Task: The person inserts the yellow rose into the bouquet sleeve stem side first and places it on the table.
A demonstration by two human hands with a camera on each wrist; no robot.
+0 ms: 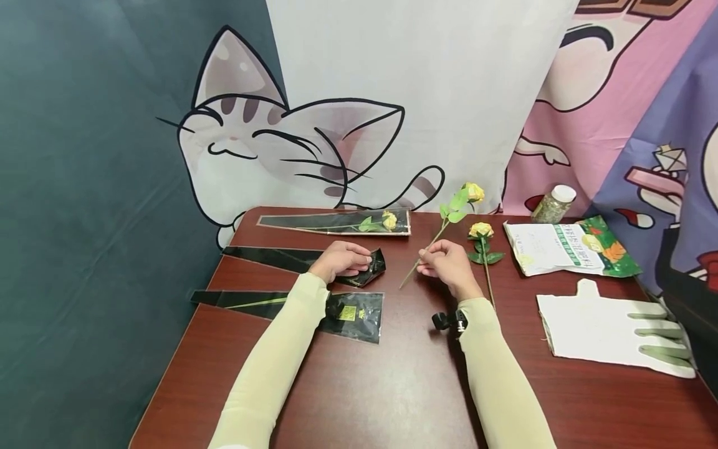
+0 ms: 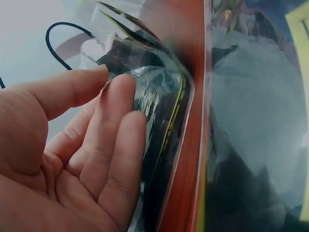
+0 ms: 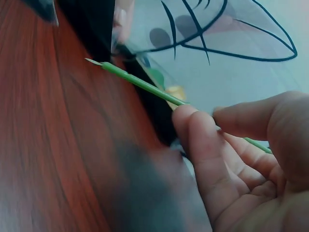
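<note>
My left hand [image 1: 343,259] pinches the open wide end of a long, tapering black flower sleeve [image 1: 374,267], lifting its clear film off the table. In the left wrist view, thumb and fingertips meet on the sleeve's clear plastic [image 2: 149,79]. A yellow artificial rose [image 1: 473,192] is tilted up in my right hand [image 1: 449,265], which pinches its thin green stem [image 3: 145,86] between thumb and fingers. The stem's bare lower end points down and left toward the sleeve, apart from it. Beside my right hand lies a second yellow rose [image 1: 481,231].
A sleeve holding a yellow rose [image 1: 389,220] lies at the back. Nearer me is another sleeve [image 1: 367,321] with a yellow label and a green stem inside. On the right are a lidded jar [image 1: 554,204], a printed bag [image 1: 561,249] and a white glove [image 1: 600,327].
</note>
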